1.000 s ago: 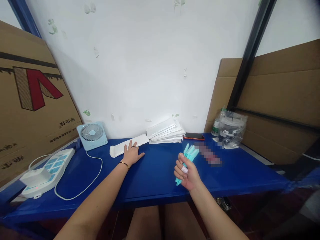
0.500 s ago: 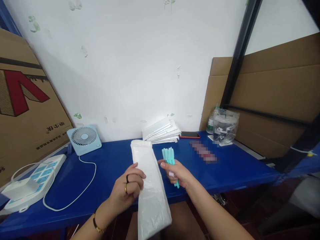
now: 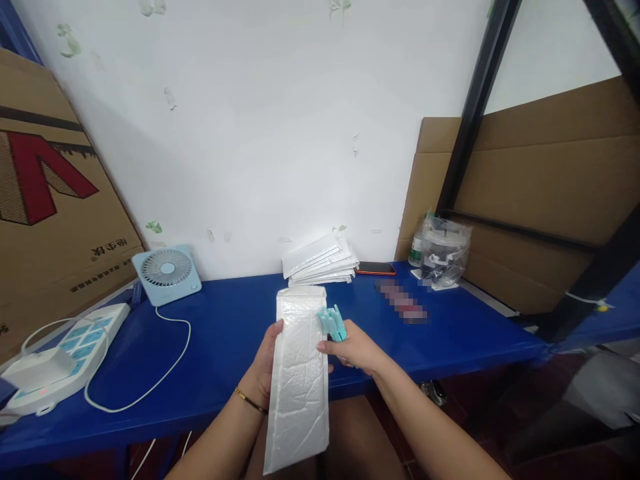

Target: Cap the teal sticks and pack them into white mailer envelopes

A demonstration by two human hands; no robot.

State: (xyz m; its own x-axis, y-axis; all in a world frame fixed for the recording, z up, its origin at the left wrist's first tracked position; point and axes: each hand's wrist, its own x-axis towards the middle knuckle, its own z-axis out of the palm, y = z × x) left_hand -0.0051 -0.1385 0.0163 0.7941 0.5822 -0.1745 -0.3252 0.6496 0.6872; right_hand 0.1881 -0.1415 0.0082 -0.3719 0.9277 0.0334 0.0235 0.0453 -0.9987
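Observation:
A long white padded mailer (image 3: 300, 380) is held tilted in front of me, over the table's front edge. My left hand (image 3: 265, 363) is closed on its left edge, thumb on the near face and the other fingers hidden behind. In my right hand (image 3: 353, 347) is a bunch of slim turquoise plastic pieces (image 3: 333, 323), their tops fanned over the mailer's right edge. That hand's thumb rests at the same edge, and some of its fingertips show behind. What exactly the turquoise pieces are I cannot make out.
On the blue table (image 3: 225, 320), several white mailers (image 3: 320, 260) are stacked by the wall, beside a phone (image 3: 376, 268). A fan (image 3: 167, 273) and a power strip (image 3: 85, 353) with cables stand left. A bagged container (image 3: 444, 257) and a blurred-out item (image 3: 403, 303) are at right.
The mailer has been turned, so another, creased face shows. My left hand has shifted behind its left edge. My right hand has brought the turquoise pieces left against the mailer.

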